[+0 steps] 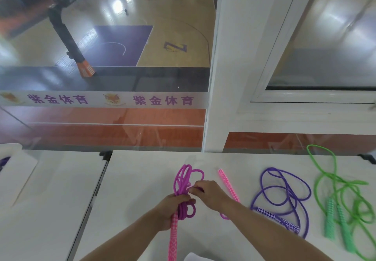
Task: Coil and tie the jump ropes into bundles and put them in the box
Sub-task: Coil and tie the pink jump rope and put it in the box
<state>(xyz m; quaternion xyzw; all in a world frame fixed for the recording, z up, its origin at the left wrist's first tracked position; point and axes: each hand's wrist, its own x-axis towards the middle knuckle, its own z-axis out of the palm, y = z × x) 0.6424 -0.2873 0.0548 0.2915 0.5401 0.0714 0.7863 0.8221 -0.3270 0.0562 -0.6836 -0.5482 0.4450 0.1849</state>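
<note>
A magenta jump rope (pixel 184 179) is gathered into loops at the middle of the white table (pixel 138 179). My left hand (pixel 173 205) grips the coil together with one pink patterned handle (pixel 173 238), which points toward me. My right hand (pixel 207 193) pinches a strand of the same rope just right of the coil. The other pink handle (pixel 226 181) lies on the table behind my right wrist. A purple jump rope (pixel 284 191) lies loose to the right. A green jump rope (pixel 343 195) lies loose at the far right.
A white box (pixel 14 171) stands at the far left, with something purple inside at its edge. A glass wall and a white window frame (pixel 219 77) rise right behind the table. A gap (pixel 95 191) separates this table from the one on the left.
</note>
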